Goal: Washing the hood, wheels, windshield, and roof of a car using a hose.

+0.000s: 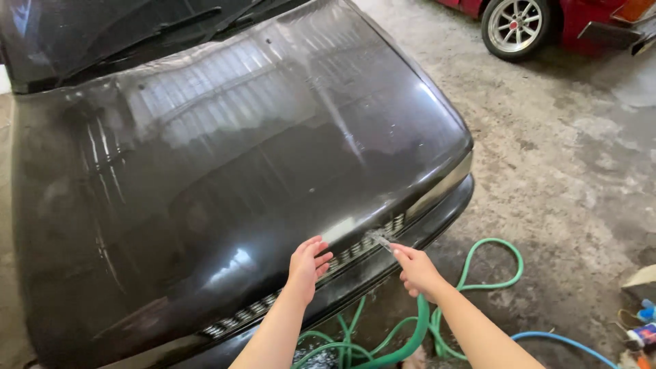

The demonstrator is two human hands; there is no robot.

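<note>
Left hand (309, 265) rests flat, fingers spread open, on the front lip of the black car hood (225, 157), just above the grille (355, 249). Right hand (415, 270) has its fingers pinched on a small metal piece (380, 239) at the grille, by the hood's front edge. Green hose (410, 328) lies looped on the concrete floor (567, 157) under the forearms; blue hose (560, 339) and red car (547, 20) stay well apart.

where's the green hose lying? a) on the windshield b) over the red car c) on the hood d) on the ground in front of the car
d: the green hose loops on the concrete floor below the black car's bumper.
</note>
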